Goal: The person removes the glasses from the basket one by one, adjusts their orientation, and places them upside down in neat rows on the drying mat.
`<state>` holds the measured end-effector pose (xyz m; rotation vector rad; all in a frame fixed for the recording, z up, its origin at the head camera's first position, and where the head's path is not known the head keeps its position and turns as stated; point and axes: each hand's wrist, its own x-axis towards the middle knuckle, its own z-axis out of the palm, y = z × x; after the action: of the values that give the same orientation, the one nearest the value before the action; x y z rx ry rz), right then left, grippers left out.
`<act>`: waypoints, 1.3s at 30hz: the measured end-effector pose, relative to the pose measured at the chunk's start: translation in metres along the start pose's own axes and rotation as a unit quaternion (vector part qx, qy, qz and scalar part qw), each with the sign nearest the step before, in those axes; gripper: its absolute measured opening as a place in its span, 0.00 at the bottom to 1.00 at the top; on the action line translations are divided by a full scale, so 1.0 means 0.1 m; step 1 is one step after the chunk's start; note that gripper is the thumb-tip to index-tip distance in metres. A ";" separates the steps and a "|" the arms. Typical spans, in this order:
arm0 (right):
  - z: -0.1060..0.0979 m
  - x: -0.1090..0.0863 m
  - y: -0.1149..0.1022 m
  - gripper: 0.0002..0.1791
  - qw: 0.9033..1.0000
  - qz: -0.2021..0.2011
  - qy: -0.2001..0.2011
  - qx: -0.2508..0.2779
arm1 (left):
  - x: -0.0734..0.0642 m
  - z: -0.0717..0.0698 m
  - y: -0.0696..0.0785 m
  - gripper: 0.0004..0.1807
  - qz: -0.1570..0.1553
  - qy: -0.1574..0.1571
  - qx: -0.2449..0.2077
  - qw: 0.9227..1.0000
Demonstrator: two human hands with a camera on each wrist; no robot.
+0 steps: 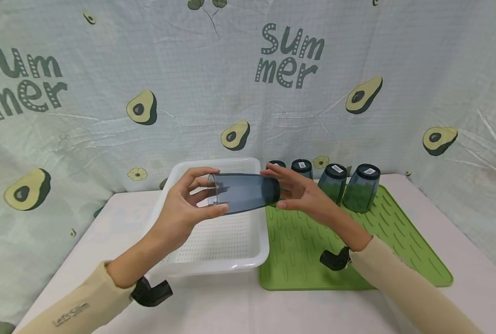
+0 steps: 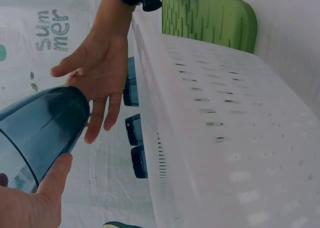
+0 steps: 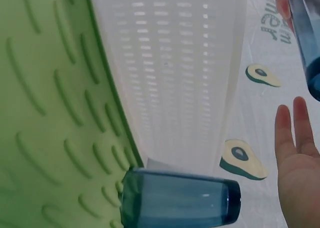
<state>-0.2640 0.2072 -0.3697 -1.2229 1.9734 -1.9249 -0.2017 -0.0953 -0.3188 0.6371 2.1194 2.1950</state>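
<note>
A blue tinted drinking glass (image 1: 248, 192) lies sideways in the air above the white basket's right side, its rim to the left and dark base to the right. My left hand (image 1: 186, 204) grips it near the rim, thumb in front and fingers behind. Facing the base, my right hand (image 1: 304, 192) has its fingers spread. In the right wrist view that hand (image 3: 300, 173) shows straight fingers, a gap below the glass (image 3: 312, 33). The left wrist view has the glass (image 2: 50, 123) just short of the right palm (image 2: 102, 63).
A white perforated basket (image 1: 241, 266) stands on the pale table (image 1: 214, 306). To its right lies a green ribbed drying mat (image 1: 302, 273). Several upside-down glasses stand along the mat's back, among them a rightmost glass (image 1: 361, 188). A printed cloth (image 1: 214, 93) hangs behind.
</note>
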 end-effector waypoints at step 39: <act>0.13 0.09 -0.04 0.37 0.989 -0.109 0.029 0.095 | -0.03 -0.07 0.05 0.41 -0.011 -0.080 0.153 0.985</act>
<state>-0.2601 0.1919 -0.3641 -1.3931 1.6942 -2.2141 -0.1999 -0.1031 -0.3149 0.7715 2.3818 1.7517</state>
